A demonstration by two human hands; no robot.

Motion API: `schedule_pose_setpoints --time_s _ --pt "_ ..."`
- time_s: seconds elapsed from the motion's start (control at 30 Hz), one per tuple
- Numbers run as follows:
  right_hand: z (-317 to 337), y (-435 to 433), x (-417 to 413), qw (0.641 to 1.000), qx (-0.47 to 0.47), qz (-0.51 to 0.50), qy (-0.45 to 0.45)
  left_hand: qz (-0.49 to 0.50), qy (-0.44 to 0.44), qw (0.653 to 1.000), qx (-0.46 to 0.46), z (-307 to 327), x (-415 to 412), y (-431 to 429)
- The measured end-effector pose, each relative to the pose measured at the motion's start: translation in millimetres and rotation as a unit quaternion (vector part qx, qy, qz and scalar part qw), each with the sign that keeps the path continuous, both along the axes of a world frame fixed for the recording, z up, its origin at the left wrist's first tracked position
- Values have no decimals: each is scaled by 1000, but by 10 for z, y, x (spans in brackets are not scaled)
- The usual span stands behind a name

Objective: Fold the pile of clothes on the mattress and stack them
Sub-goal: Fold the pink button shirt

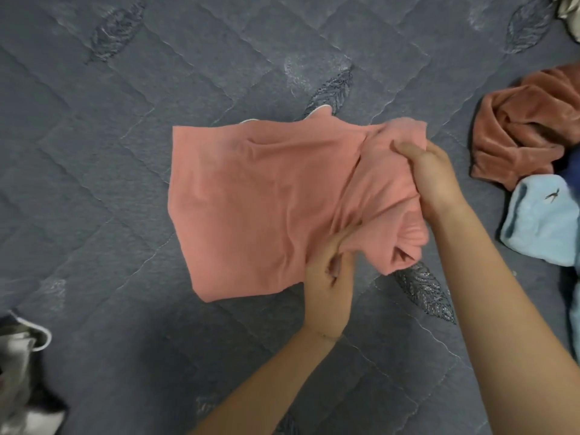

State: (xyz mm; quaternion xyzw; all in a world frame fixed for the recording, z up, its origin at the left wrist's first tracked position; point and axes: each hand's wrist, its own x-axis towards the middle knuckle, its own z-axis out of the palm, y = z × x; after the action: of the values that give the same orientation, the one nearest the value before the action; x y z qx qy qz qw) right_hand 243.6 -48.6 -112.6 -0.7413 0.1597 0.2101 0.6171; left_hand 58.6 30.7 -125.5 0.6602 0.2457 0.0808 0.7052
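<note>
The left hand (326, 287) and right hand (433, 177) are showing bare, forearms too; a thin band (326, 335) is circling the left wrist.

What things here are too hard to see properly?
In the head view:
- End of the pink garment: under the right hand and bunched folds.
- Grip of the left hand: motion-blurred.
- Rest of the light blue garment: past the right edge.
- Most of the grey-white clothes: blurred, past the left edge.

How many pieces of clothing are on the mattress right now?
6 visible: pink garment in the middle, rust-brown garment at right, light blue garment below it, navy piece between them, cream piece top right, grey-white bundle bottom left. Frame edges may hide more.
</note>
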Motion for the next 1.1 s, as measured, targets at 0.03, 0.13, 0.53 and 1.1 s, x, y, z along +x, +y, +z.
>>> schedule_pose_setpoints --time_s 0.03,0.13,0.53,1.1 --pt "74 171 -26 1000 9 3 -13 25 4 1000 1 65 -19 117" --pt "252 771 -182 997 57 42 -43 120 11 993 -15 198 -141 452" --pt "-98 1937 -996 882 -108 385 -250 341 195 869 -299 -156 -780 1195" --pt "-603 1579 -986 833 -331 295 -331 326 191 913 -156 -186 -1014 1074"
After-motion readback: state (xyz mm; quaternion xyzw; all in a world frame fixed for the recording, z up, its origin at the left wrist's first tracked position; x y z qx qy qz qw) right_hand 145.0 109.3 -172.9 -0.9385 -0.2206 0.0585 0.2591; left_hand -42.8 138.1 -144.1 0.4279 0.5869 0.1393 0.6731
